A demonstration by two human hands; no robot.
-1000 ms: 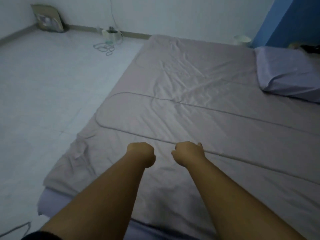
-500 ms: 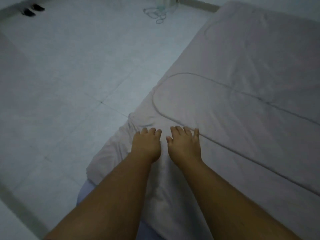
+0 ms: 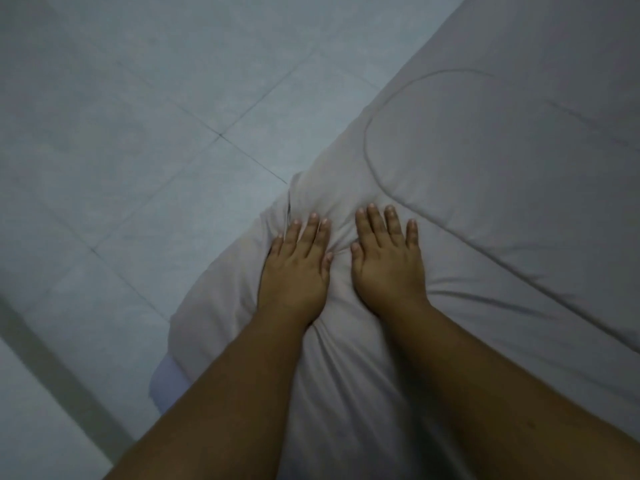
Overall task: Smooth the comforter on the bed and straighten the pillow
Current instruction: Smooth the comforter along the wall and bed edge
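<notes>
I see both palms flat on the pale grey quilted fabric comforter (image 3: pixel 502 209) at its rumpled corner by the bed's edge. My left hand (image 3: pixel 294 271) and right hand (image 3: pixel 386 265) lie side by side, fingers (image 3: pixel 375 220) straight, gripping nothing. I judge this the smoothing step; next, press outward across the creases. The pillow is out of view.

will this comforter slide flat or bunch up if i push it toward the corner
Probably bunches: the comforter already puckers around the left hand and right hand pressing it. Its corner droops over the edge, so likely floppy.
</notes>
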